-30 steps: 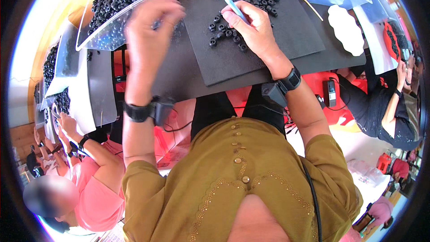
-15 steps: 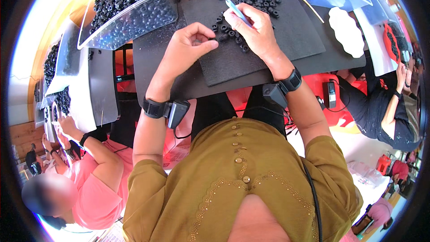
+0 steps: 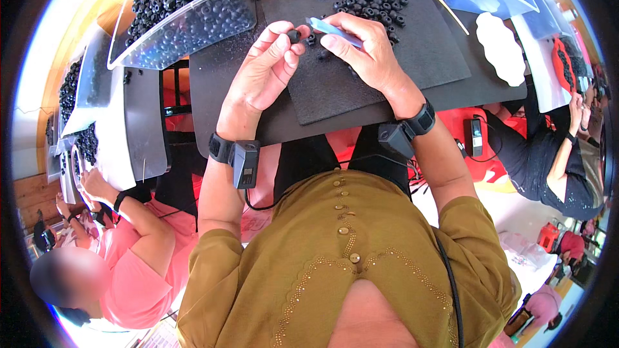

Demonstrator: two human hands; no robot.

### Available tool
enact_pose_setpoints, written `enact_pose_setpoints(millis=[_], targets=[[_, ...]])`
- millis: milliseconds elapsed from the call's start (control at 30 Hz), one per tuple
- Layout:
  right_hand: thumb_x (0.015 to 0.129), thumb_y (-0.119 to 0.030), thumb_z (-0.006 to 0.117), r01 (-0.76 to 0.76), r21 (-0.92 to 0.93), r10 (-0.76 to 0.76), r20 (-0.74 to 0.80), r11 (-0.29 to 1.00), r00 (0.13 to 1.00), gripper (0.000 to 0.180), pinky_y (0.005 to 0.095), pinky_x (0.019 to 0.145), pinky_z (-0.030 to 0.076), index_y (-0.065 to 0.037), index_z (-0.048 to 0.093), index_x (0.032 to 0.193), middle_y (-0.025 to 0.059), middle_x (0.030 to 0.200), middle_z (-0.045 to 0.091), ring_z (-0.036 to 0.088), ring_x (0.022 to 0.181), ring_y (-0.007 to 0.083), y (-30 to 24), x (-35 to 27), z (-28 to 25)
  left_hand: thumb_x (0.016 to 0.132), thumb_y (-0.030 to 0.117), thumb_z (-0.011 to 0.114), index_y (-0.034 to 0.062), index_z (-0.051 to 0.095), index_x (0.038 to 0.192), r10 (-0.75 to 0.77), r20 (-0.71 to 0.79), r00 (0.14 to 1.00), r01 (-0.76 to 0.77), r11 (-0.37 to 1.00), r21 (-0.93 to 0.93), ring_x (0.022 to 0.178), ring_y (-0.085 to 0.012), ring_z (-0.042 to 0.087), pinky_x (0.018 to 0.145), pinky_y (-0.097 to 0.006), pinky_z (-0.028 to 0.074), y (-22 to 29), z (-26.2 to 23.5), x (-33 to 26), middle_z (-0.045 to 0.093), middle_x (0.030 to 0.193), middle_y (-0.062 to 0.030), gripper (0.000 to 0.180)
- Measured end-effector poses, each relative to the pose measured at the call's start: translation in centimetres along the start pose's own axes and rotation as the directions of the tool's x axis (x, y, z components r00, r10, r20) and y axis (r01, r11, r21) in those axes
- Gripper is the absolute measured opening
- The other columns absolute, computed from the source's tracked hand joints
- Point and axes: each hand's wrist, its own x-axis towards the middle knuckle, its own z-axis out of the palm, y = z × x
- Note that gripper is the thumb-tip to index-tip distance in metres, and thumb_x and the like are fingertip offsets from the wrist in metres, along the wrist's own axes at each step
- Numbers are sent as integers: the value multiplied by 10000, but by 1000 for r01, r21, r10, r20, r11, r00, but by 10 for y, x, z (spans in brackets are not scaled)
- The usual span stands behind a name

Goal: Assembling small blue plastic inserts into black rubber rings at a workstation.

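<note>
Left hand: your grip is pinched on a small black ring.
Right hand: clamped on a pale blue tool, tip pointing left at the ring, seemingly just beside it.
Desk: black mat under both hands.

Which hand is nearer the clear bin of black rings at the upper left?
Left. The left hand sits just right of the bin, pinching a black ring. The right hand, holding a blue tool, is farther right, beyond the left.
</note>
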Motion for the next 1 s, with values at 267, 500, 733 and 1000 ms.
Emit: enact_pose_setpoints(millis=[267, 500, 733, 1000], targets=[[922, -352, 617, 5, -95, 0, 50, 995, 999, 325, 335, 589, 468, -30, 656, 946, 116, 713, 615, 611, 616, 248, 1, 0, 0, 938, 63, 605, 63, 554, 1232, 29, 19, 999, -28, 998, -64, 967, -155, 512, 820, -195, 540, -2, -6, -2, 527, 1170, -131, 299], [920, -343, 622, 39, -93, -36, 33, 995, 999, 305, 336, 579, 463, -40, 660, 928, 117, 727, 615, 598, 614, 264, 3, -1, 2, 920, 53, 622, 68, 570, 1229, 63, 23, 998, -63, 998, -24, 1019, -185, 525, 860, -228, 543, -2, -6, -3, 545, 1165, -116, 314], [892, -335, 652, 104, -212, -89, 79, 972, 993, 275, 362, 584, 481, -62, 676, 916, 112, 772, 631, 620, 657, 299, 2, -2, 4, 928, 61, 614, 83, 586, 1204, 52, 20, 998, -52, 998, -22, 1032, -184, 565, 859, -228, 545, -1, -8, -2, 565, 1185, -115, 279], [890, -304, 664, 144, -262, -131, 65, 954, 989, 259, 336, 552, 450, -49, 679, 934, 85, 767, 623, 574, 614, 242, 6, -3, 4, 941, 53, 603, 70, 589, 1127, 83, 4, 997, -83, 997, -3, 952, -166, 636, 825, -237, 560, -4, -3, 0, 627, 1093, -92, 188]])
